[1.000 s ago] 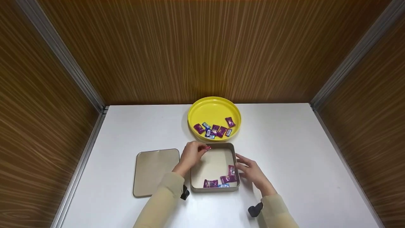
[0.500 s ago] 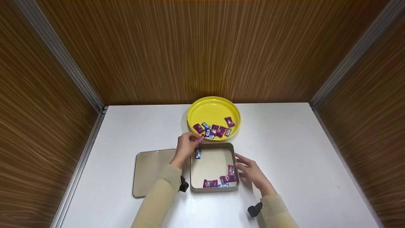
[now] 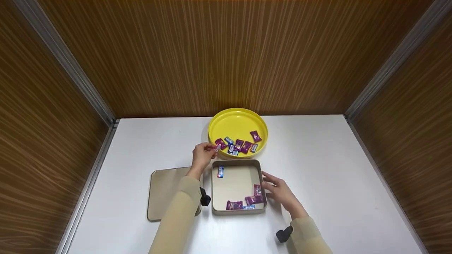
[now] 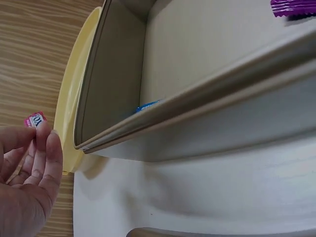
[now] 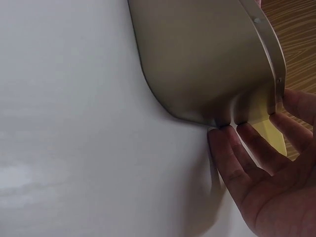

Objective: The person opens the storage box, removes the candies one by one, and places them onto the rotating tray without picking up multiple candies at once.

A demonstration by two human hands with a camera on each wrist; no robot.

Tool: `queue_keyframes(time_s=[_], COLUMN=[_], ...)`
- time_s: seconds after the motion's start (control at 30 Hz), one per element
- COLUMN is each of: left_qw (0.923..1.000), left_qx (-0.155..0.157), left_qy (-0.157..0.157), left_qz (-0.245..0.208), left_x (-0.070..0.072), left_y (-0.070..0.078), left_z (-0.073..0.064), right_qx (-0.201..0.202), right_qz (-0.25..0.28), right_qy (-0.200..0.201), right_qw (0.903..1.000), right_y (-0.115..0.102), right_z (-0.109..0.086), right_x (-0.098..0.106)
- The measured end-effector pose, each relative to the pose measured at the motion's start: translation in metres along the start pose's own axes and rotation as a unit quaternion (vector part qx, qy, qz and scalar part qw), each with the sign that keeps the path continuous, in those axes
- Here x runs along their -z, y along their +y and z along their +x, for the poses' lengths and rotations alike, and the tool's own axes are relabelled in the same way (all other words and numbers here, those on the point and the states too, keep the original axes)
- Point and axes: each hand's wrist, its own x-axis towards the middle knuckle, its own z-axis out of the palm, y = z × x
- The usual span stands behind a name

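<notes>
We see the left hand pinching a pink-wrapped candy between thumb and fingers, with part of the wrapper projecting beyond the fingertips. From the head view the candy appears over the near left rim of the yellow tray, though we cannot tell how high it is. The tray sits by the middle of the table's far edge, with a pile of wrapped candies in its near half

What matters most to us is how the held candy lies to the square tin: the tin is towards the near right of the pinching fingers, and its far left corner is closest to them. Just inside that corner lies a blue-and-red candy, long axis running near to far, while the held one slants from near left to far right. We judge the left hand much the nearer to that corner; the right hand, fingers extended and apart, touches the outside of the tin's right wall
</notes>
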Motion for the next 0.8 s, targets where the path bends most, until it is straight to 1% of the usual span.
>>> queue_keyframes(time_s=[0.2,0.27,0.37,0.47,0.57,0.7,0.8], left_qw=[0.9981,0.9969,0.9961,0.9958,0.995,0.9925,0.9916], left_qx=[0.045,0.053,0.053,0.054,0.068,0.091,0.096], left_qy=[0.031,0.044,0.057,0.06,0.058,0.057,0.059], left_qz=[-0.029,-0.038,-0.043,-0.043,-0.045,-0.059,-0.064], left_x=[-0.005,-0.008,-0.012,-0.015,-0.018,-0.02,-0.021], left_y=[0.005,0.009,0.012,0.014,0.015,0.013,0.011], left_z=[0.002,0.003,0.004,0.006,0.006,0.007,0.008], right_qx=[0.0,0.003,0.008,0.01,0.009,0.011,0.015], right_qz=[-0.003,-0.004,-0.004,0.0,-0.001,0.005,0.009], right_qy=[0.003,0.003,0.001,-0.002,-0.005,-0.012,-0.017], right_qw=[1.0,1.0,1.0,1.0,1.0,0.9998,0.9997], right_y=[0.001,0.001,0.001,0.001,0.0,0.001,0.001], right_z=[0.0,0.0,0.0,0.0,0.0,0.001,0.002], right_x=[0.0,0.0,0.0,0.001,0.002,0.003,0.003])
